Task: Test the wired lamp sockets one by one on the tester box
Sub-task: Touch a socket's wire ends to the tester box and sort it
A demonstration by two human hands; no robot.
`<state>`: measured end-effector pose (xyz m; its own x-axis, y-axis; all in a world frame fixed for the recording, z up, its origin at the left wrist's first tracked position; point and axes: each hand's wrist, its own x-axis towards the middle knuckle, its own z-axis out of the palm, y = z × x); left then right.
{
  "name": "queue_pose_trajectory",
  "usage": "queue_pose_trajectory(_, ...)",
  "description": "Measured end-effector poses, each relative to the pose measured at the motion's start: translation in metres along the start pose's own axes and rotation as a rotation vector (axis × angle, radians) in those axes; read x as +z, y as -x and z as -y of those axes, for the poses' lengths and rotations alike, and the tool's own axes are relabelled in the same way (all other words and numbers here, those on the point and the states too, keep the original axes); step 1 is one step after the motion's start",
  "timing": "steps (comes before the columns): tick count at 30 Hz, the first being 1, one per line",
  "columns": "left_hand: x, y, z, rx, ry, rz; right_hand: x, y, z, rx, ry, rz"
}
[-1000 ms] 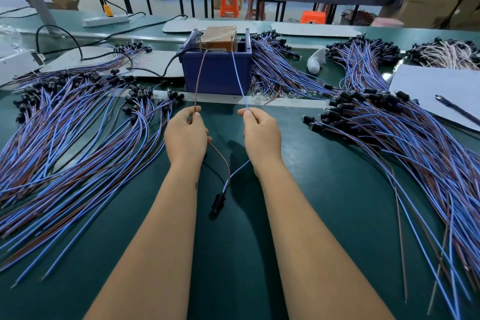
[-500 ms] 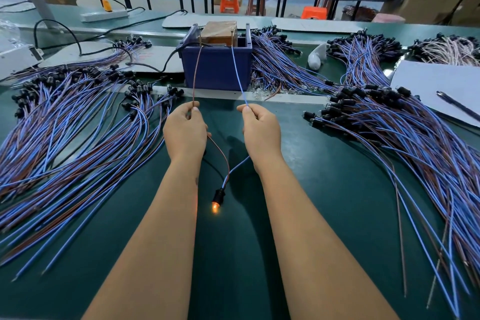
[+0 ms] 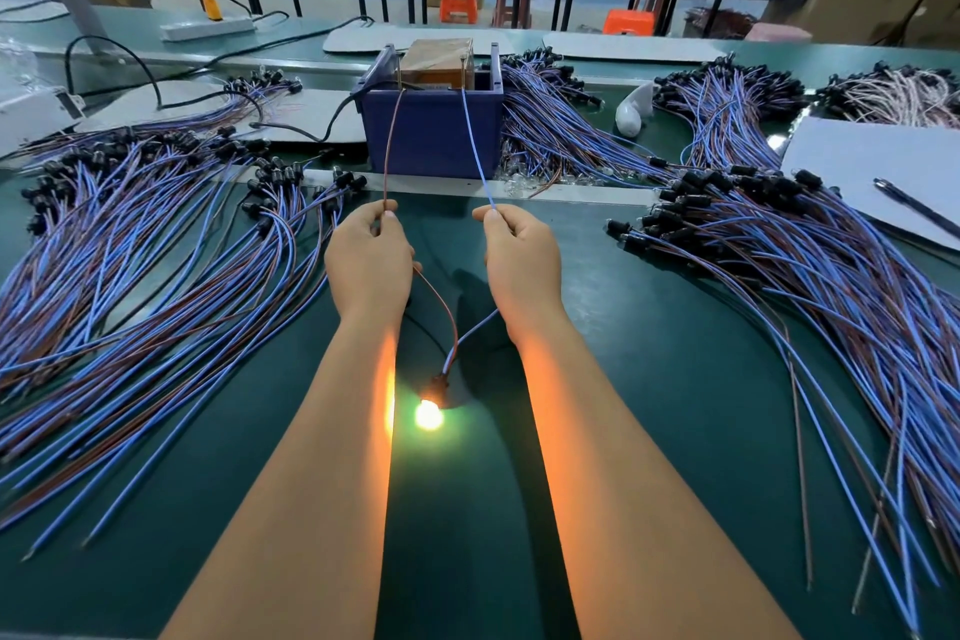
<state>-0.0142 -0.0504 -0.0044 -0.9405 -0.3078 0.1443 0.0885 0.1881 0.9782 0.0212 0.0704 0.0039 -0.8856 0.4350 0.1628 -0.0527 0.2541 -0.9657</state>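
Note:
A dark blue tester box [image 3: 431,130] with a brown block inside stands at the centre back of the green table. My left hand [image 3: 370,260] pinches the brown wire [image 3: 390,146] of one lamp socket, and my right hand [image 3: 522,261] pinches its blue wire [image 3: 475,146]. Both wire ends reach up to contacts on the box top. The black socket [image 3: 435,387] lies on the table between my forearms, and its bulb [image 3: 429,415] glows brightly.
A large heap of wired sockets [image 3: 140,244] spreads over the left of the table. Another heap [image 3: 810,276] fans out at the right. More bundles [image 3: 561,120] lie behind the box. White paper with a pen [image 3: 883,172] is at the far right.
The bulb was dark one second ago, glowed faintly half a second ago, and now shines brightly. Both hands have stayed in place on the wires.

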Motion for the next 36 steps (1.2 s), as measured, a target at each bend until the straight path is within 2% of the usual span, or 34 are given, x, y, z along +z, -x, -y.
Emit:
queue_pose_trajectory(12, -0.002, 0.004, -0.006, -0.009, -0.03, 0.006, 0.001, 0.001, 0.003, 0.006, 0.005, -0.004)
queue_pose_trajectory(17, -0.006, 0.013, -0.01, 0.019, 0.057, 0.175, 0.0, 0.014, 0.008, -0.066, 0.08, 0.084)
queue_pose_trajectory(21, -0.002, 0.02, -0.022, -0.065, 0.279, 0.3, 0.001, 0.019, 0.009, -0.158, 0.239, 0.154)
queue_pose_trajectory(25, -0.001, 0.026, -0.027, -0.066, 0.281, 0.394, -0.001, 0.022, 0.01, -0.17, 0.259, 0.181)
queue_pose_trajectory(29, -0.006, 0.022, -0.025, -0.083, 0.338, 0.261, -0.007, 0.025, 0.013, -0.175, 0.246, 0.247)
queue_pose_trajectory(33, -0.015, 0.016, -0.026, -0.087, 0.541, 0.173, -0.013, 0.027, 0.015, -0.261, 0.604, 0.256)
queue_pose_trajectory(36, -0.017, 0.017, -0.027, -0.14, 0.691, 0.197, -0.016, 0.025, 0.018, -0.256, 0.746, 0.135)
